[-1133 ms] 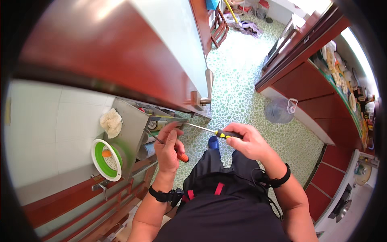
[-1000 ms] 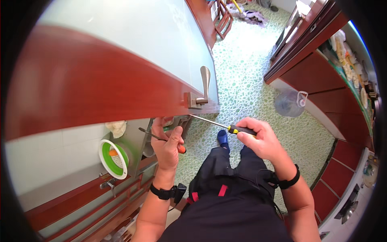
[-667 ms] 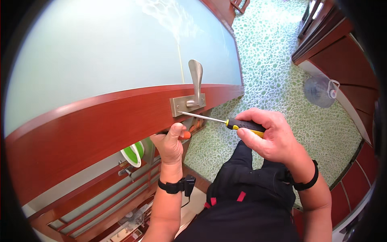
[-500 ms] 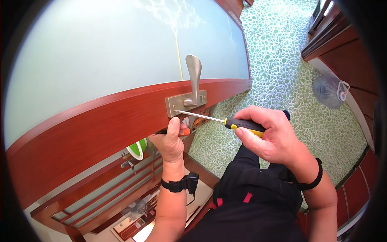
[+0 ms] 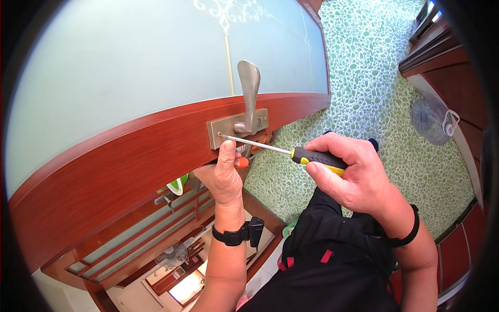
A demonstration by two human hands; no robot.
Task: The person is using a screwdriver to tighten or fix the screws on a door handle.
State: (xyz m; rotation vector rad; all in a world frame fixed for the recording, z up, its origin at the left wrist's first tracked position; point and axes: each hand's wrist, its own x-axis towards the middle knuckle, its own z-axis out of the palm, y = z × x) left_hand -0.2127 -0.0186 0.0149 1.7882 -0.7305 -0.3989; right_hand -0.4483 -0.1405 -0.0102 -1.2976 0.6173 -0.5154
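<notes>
The black-and-yellow screwdriver (image 5: 307, 156) crossed the middle of the view, its handle at 3 o'clock from the centre and its bright metal shaft running toward 10 o'clock, where the tip met the metal plate (image 5: 222, 126) of a door handle, at a small screw near the plate's 9 o'clock end. The right hand (image 5: 359, 172), at 3 o'clock, was closed around that handle, thumb on the near side. The left hand (image 5: 224, 179), at 8 o'clock, had its thumb raised beside the plate's lower edge and its fingers partly hidden behind it, closed on an orange-handled tool (image 5: 241, 163) of which only the orange end showed. At 12 o'clock the curved lever (image 5: 249, 86) stood up from the plate. The red-brown door rail (image 5: 109, 166) stretched out to 9 o'clock, with a frosted glass panel (image 5: 130, 78) at 10. Farther off, a clear plastic bottle (image 5: 429, 122) stood between 2 and 3 o'clock on the green pebble-patterned floor (image 5: 358, 57), a bit of green-and-white basket (image 5: 179, 184) peeked out at 8, and dark trousers (image 5: 338, 234) filled the space between 4 and 5.
</notes>
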